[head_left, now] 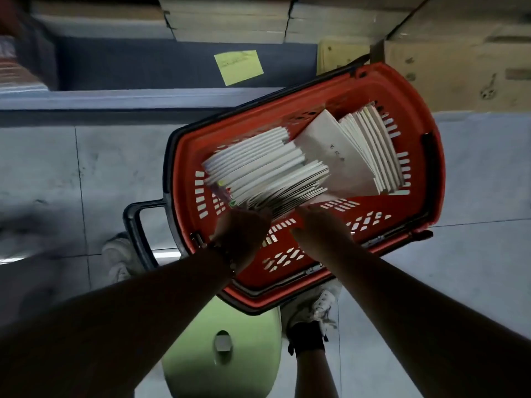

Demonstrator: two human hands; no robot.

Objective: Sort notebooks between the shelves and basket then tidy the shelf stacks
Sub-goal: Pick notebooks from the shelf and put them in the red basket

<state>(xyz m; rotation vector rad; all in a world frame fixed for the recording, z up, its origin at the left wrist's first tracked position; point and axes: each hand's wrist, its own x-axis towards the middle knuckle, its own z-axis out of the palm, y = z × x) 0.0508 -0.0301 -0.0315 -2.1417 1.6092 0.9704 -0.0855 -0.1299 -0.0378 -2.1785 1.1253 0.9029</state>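
Note:
A red plastic basket (pixel 413 90) with a black rim stands on the floor below me. Inside it, a fanned stack of white notebooks (pixel 264 168) is tilted up near the front, and a second leaning row of notebooks (pixel 370 150) fills the right side. My left hand (pixel 241 234) grips the near lower edge of the fanned stack. My right hand (pixel 319 228) holds the same stack from its right underside. Both forearms reach down into the basket.
A grey shelf edge (pixel 115 99) crosses the upper left, with a yellow sticky note (pixel 238 66) on the shelf face. Cardboard boxes (pixel 459 67) stand at upper right. A pale green stool (pixel 224 346) and white shoes (pixel 316 308) are beneath me. The basket's black handle (pixel 138 225) sticks out left.

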